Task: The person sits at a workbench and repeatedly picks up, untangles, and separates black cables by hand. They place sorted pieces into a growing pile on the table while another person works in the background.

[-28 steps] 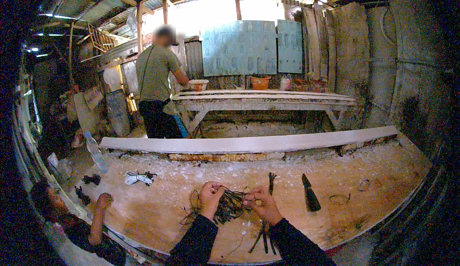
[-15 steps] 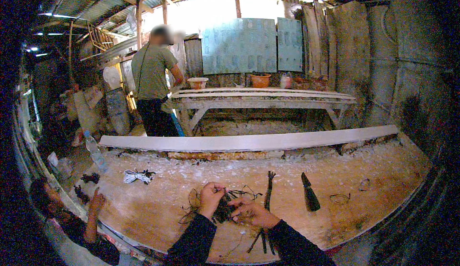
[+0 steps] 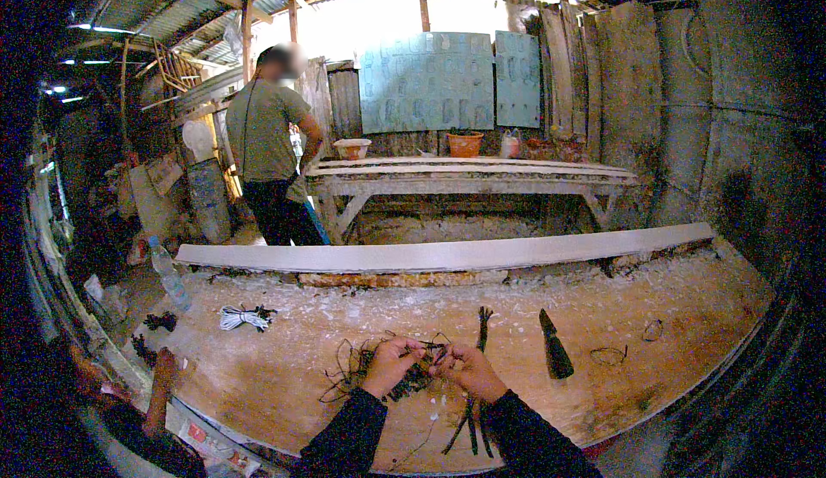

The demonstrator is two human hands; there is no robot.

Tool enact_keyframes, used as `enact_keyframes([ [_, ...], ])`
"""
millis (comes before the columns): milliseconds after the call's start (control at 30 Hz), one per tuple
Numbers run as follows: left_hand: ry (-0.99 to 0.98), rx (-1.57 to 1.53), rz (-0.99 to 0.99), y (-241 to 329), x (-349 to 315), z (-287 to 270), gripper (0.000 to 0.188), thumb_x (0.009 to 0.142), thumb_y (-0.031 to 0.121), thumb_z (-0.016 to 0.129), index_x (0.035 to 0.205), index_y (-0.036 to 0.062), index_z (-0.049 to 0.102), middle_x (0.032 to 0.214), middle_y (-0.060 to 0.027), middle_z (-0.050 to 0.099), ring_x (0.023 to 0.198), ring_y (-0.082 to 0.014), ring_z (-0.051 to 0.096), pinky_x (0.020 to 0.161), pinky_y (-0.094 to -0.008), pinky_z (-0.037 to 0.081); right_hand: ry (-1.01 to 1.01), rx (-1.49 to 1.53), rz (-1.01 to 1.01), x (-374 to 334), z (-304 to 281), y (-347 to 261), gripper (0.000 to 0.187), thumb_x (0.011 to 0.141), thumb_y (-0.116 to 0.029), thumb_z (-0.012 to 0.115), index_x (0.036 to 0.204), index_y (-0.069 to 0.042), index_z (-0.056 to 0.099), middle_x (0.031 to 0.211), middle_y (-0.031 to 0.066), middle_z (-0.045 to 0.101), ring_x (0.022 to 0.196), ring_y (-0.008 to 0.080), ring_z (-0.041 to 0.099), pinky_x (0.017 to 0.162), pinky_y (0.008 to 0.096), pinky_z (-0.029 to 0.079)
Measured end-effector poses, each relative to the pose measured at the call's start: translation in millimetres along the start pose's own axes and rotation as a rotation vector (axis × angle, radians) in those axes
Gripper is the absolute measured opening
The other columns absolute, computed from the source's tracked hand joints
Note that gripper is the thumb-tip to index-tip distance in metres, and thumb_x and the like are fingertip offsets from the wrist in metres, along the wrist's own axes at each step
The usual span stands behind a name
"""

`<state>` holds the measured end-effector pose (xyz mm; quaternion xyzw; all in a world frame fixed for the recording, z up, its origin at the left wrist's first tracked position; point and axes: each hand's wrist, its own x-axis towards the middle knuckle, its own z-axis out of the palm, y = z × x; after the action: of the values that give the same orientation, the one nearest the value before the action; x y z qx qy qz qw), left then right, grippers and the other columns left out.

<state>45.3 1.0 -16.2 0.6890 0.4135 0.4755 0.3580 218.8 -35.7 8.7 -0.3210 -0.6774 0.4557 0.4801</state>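
Note:
Over a plywood tabletop [image 3: 284, 366], my left hand [image 3: 392, 368] pinches thin dark strands, possibly cord or wire; I cannot tell which. Close beside it, my right hand [image 3: 469, 373] grips the same strands with thumb and fingertips. A tangled dark bundle [image 3: 351, 368] spreads under and to the left of my left hand. Just behind the right hand stands out a long dark twisted bundle [image 3: 483, 327], whose split ends [image 3: 471, 435] show nearer to me. Further right lies a dark tapered tool or sheath [image 3: 556, 345], its kind unclear.
A bundle of white cord [image 3: 244, 317] and dark clumps [image 3: 160, 320] lie left, near a clear plastic bottle [image 3: 169, 276]. Another person's hand [image 3: 166, 364] is at the left edge. A long white board [image 3: 447, 252] borders the far side. Someone stands by the back bench [image 3: 482, 184].
My hands have risen off the tangle and come closer together, strands pinched between them. The hand at the left edge has shifted down. The standing person has leaned slightly left.

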Motion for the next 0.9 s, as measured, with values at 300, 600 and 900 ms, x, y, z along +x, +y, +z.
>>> enact_keyframes([
  [300,-0.5,-0.066,0.157,1.0,-5.5,11.2,0.013,0.08,0.011,0.054,0.09,0.003,0.052,0.085,-0.0008,0.053,0.078,-0.0083,0.048,0.069,-0.0228,0.041,0.472,-0.248,-0.106,7.0,-17.3,20.1,0.009,0.071,0.0,0.055,0.076,-0.004,0.049,0.069,0.003,0.052,0.067,0.012,0.05,0.061,0.0235,0.041],
  [600,-0.577,-0.391,-0.056,18.9,-15.3,20.3,0.018,0.078,0.019,0.057,0.085,0.004,0.05,0.071,0.0028,0.044,0.065,-0.0066,0.041,0.057,-0.021,0.036,0.62,-0.438,-0.07,11.0,-17.2,15.1,0.013,0.075,-0.007,0.054,0.087,-0.007,0.058,0.073,0.0064,0.048,0.068,0.0178,0.047,0.06,0.0274,0.039],
  [900,-0.104,0.093,0.065,9.6,-3.4,12.7,0.02,0.07,0.02,0.064,0.071,0.0043,0.051,0.061,0.0012,0.044,0.057,-0.0075,0.04,0.052,-0.0226,0.036,0.627,-0.449,-0.153,14.1,-18.4,28.8,0.006,0.073,-0.005,0.058,0.079,-0.003,0.058,0.078,0.0086,0.047,0.071,0.0191,0.048,0.065,0.0286,0.042],
])
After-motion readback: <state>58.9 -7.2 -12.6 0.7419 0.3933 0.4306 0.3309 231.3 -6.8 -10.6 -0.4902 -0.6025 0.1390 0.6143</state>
